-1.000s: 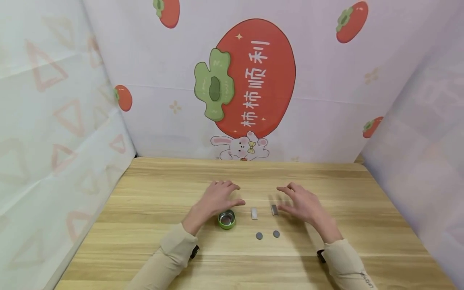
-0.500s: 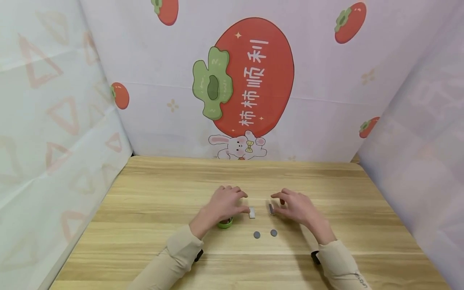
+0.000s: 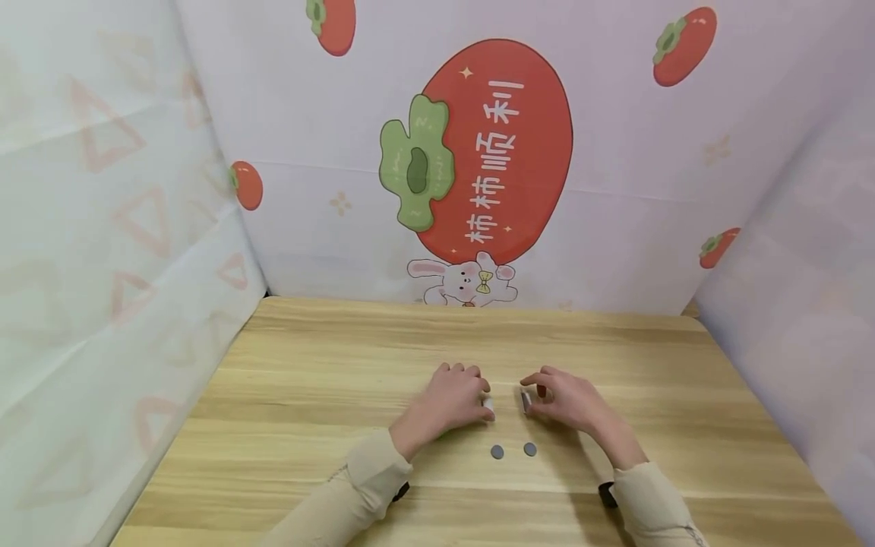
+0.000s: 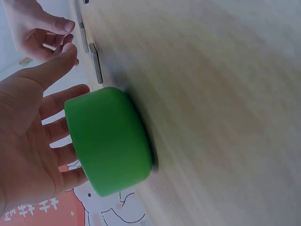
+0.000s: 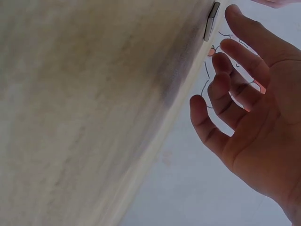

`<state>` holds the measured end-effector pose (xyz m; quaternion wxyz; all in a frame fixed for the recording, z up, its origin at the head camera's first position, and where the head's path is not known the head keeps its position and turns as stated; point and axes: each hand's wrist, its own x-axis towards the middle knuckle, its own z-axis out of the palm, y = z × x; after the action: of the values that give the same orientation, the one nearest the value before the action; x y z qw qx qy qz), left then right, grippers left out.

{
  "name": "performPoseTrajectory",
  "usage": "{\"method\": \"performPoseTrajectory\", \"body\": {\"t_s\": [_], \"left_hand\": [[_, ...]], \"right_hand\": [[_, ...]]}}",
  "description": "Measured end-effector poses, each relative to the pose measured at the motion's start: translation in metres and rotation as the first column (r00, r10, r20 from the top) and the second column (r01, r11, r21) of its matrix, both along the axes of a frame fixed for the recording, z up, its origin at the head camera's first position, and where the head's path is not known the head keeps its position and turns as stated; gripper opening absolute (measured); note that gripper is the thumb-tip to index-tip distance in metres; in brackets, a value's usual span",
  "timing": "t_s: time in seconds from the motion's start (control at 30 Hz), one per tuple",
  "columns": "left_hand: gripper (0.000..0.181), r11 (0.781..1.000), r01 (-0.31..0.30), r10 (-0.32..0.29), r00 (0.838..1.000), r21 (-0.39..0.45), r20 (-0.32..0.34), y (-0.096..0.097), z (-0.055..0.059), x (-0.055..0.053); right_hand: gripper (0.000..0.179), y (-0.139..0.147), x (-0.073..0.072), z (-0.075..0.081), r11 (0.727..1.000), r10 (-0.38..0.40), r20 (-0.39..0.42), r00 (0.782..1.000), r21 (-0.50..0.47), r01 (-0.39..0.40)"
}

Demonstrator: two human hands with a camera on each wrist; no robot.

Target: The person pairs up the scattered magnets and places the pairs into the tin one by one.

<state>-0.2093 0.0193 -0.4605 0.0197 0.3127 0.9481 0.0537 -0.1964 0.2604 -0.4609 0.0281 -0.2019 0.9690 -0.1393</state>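
- Head view: a person in beige sleeves (image 3: 372, 471) reaches over a wood-grain worktop (image 3: 328, 357), left hand (image 3: 451, 399) and right hand (image 3: 570, 400) facing each other above two small metal tiles.
- The left hand's grip is parted and holds nothing, thumb and fingers bent about the pale left tile (image 3: 488, 408), which lies on the worktop; whether skin meets metal cannot be told.
- The right hand's grip is likewise spread, with nothing held, its thumb and forefinger beside the right tile (image 3: 525, 400); its other fingers curl loosely, and contact cannot be told.
- Two grey discs (image 3: 497, 452) (image 3: 529, 449) rest side by side on the worktop, nearer the wearer than the tiles.
- Left wrist view: a green cup (image 4: 108, 141) stands upright on the worktop, in front of the left hand's fingers; from above, that hand and forearm hide nearly all of it.
- Behind the worktop hangs a white backdrop (image 3: 615, 251) printed with a large red persimmon (image 3: 526, 152) and a white rabbit (image 3: 472, 282).
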Motion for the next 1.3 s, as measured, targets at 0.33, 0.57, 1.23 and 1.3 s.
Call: {"method": "performPoseTrajectory", "body": {"t_s": [0.33,0.57,1.23,1.3], "left_hand": [[0.034,0.999,0.003,-0.003,1.0,-0.05,-0.001,0.013,-0.001,0.007],[0.035,0.997,0.008,-0.011,0.999,-0.07,-0.034,0.015,-0.007,0.005],[0.03,0.995,-0.026,0.019,0.997,-0.097,-0.071,0.005,-0.008,0.001],[0.03,0.996,-0.025,0.019,0.997,-0.091,-0.071,0.006,-0.007,0.001]], "right_hand": [[0.04,0.007,0.008,-0.003,1.0,-0.007,0.054,0.999,-0.01,0.007],[0.035,0.005,0.008,-0.002,1.0,-0.016,0.078,0.997,-0.01,0.017],[0.027,-0.011,-0.004,0.0,0.999,0.016,0.116,0.993,-0.049,-0.01],[0.026,-0.012,-0.004,0.0,0.999,0.025,0.116,0.993,-0.045,-0.02]]}}
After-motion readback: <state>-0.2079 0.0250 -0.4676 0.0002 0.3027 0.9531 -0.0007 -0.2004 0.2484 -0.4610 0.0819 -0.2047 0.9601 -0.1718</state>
